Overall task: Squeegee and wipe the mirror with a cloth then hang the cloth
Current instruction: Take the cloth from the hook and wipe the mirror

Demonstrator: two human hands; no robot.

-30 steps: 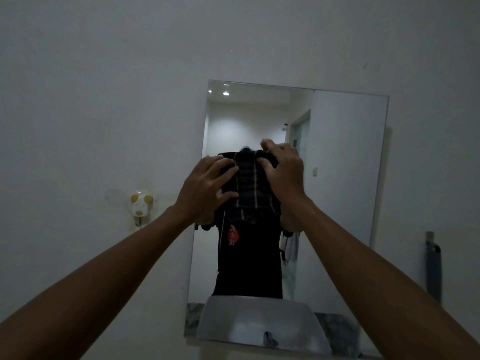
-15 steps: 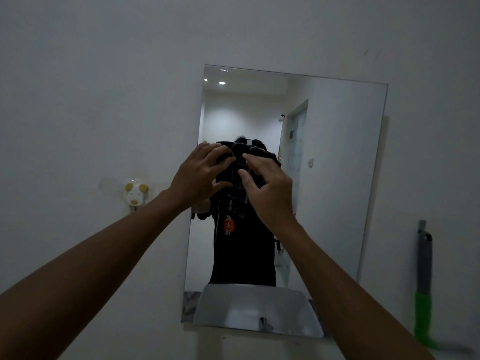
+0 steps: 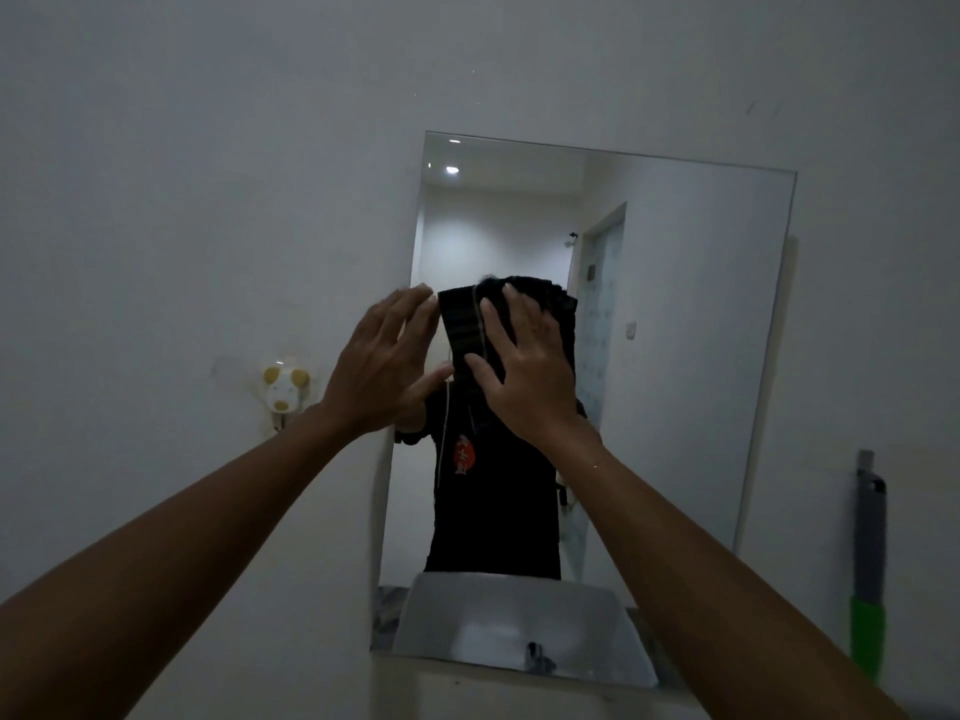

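Cloth (image 3: pixel 467 324): one, dark, flat on mirror (image 3: pixel 685 314) under my right hand (image 3: pixel 530 366), fingers straight, pressing; my left hand (image 3: pixel 384 371) beside, fingers loose, holding nothing.

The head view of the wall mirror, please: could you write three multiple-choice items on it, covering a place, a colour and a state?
1. Where is the dark folded cloth?
A. against the rectangular wall mirror
B. on the animal-shaped wall hook
C. in the sink

2. What colour is the lower band on the grey-handled squeegee?
A. red
B. green
C. yellow

3. How is the right hand?
A. clenched, empty
B. hanging at the side
C. flat, pressing the cloth

Answers: 1 A, the cloth lies on the glass; 2 B, the band is bright green; 3 C, its fingers are spread over the cloth, the left hand open beside it.
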